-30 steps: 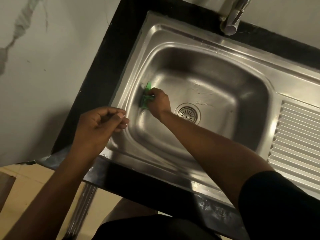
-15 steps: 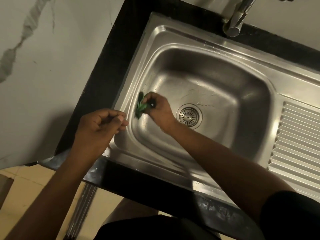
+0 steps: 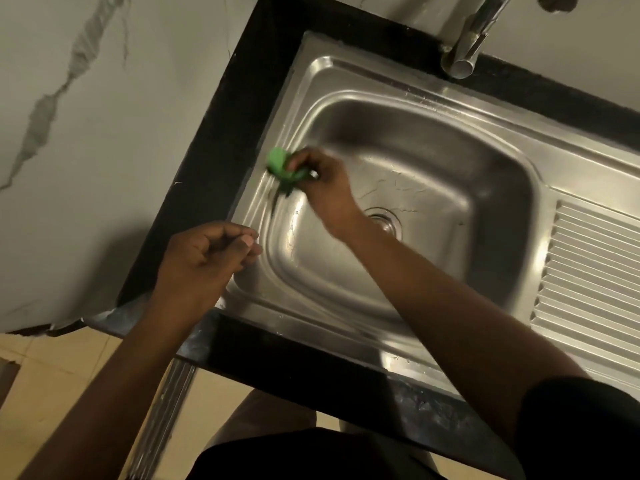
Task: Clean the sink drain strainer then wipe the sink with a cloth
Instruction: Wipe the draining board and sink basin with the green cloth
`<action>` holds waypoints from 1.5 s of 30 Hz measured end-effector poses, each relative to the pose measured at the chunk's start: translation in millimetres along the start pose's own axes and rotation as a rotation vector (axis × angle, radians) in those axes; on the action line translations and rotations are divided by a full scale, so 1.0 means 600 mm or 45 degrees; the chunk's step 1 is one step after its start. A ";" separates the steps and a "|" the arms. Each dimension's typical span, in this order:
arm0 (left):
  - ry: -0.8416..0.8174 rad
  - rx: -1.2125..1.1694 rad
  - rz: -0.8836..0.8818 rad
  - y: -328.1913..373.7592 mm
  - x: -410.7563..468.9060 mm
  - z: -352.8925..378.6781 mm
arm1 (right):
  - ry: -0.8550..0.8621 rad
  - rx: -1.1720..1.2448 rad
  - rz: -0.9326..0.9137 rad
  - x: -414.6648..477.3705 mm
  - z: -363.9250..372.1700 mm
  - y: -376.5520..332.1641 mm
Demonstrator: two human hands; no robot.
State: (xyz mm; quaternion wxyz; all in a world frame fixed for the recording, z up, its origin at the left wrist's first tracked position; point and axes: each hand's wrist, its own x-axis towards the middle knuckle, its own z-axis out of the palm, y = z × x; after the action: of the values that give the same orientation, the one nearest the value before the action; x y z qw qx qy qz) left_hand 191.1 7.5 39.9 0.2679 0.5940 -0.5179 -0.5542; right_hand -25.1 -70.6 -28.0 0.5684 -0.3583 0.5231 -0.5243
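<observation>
At nine o'clock of the sink (image 3: 485,188), the right hand (image 3: 322,188) pinches a crumpled, blurred green cloth (image 3: 280,163) against the basin wall: wiping seems under way. Next, I judge, strokes must sweep toward the strainer (image 3: 387,220), seated at centre. The left hand (image 3: 207,261) hovers curled, holding nothing, at seven o'clock

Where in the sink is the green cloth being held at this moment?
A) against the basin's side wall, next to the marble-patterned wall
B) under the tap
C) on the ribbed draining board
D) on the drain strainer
A: the right hand grips the green cloth against the side wall of the sink, clear of the drain strainer in the basin floor.
</observation>
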 end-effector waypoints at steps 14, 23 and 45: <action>-0.040 -0.023 0.040 0.014 0.023 0.026 | -0.271 -0.768 0.060 -0.078 -0.023 0.123; -0.083 -0.074 0.006 -0.001 0.006 0.023 | 0.698 -0.764 0.358 0.158 -0.064 0.052; -0.059 0.004 -0.014 0.015 0.013 0.064 | -1.059 -2.164 -0.717 0.020 -0.105 0.116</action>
State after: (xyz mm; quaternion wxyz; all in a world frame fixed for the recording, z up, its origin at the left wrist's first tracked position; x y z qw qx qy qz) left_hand 151.0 7.4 35.4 0.2517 0.5844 -0.5216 -0.5684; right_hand -71.9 -60.1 -109.8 0.1150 -0.9147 0.3796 0.0774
